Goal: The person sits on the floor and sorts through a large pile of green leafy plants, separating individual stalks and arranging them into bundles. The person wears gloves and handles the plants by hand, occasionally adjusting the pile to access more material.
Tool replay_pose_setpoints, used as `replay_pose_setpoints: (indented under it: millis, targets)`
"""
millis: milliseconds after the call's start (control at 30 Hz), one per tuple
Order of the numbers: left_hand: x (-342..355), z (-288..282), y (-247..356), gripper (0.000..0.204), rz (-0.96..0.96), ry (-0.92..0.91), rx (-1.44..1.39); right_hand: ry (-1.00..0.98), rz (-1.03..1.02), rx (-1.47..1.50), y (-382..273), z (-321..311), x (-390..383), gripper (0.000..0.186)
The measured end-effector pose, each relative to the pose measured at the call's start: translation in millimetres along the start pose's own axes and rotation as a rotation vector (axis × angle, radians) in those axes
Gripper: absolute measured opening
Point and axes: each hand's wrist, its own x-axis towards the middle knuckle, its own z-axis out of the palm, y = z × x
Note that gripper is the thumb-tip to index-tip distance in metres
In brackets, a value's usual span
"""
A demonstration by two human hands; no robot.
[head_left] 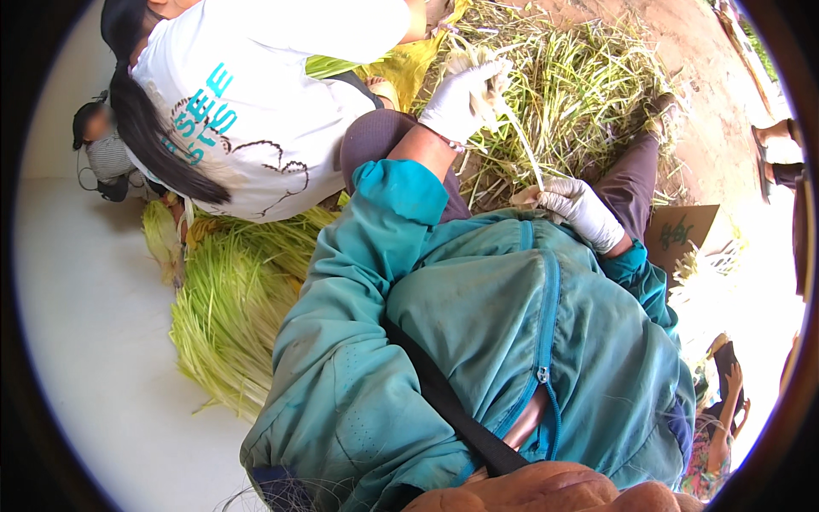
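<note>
My left hand [456, 102], in a white glove, is raised over a pile of loose green stalks and trimmings [589, 90], its fingers closed on a pale stalk [525, 141] with whitish bits at the top. The stalk runs down toward my right hand [578, 213], also gloved, which is curled round its lower end near my lap. Exactly what lies inside each set of fingers is partly hidden.
A person in a white shirt [239, 111] sits close at my left, beside long pale-green stalks [230, 307] and a yellow sack [405, 72]. Another person [115, 166] is farther back. A cardboard box [678, 235] stands at my right; more people [725, 410] are at the right edge.
</note>
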Motion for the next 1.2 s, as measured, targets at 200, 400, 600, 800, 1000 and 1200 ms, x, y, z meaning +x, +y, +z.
replay_pose_setpoints:
  millis: [200, 400, 600, 800, 1000, 1200]
  targets:
    - [-2, -6, 0, 0.018, -0.049, -0.058, 0.055, 0.214, 0.025, 0.084, -22, 15, 0, 0.019]
    - [-21, 25, -36, 0.020, -0.118, -0.068, 0.538, 0.566, -0.041, -0.365, 5, 10, 22, 0.019]
    - [-24, 11, -48, 0.020, -0.049, -0.021, 0.650, 0.407, -0.071, -0.143, 1, 19, 15, 0.021]
    - [-40, 32, -20, 0.043, -0.098, -0.117, 0.605, 0.249, -0.058, 0.265, 7, 10, -8, 0.028]
    - [-39, 20, -40, 0.048, 0.094, -0.142, 0.701, 0.393, -0.167, 0.016, 4, 22, 11, 0.023]
    - [-35, 14, -45, 0.029, -0.134, -0.092, 0.545, 0.460, -0.117, -0.213, 10, 17, 24, 0.016]
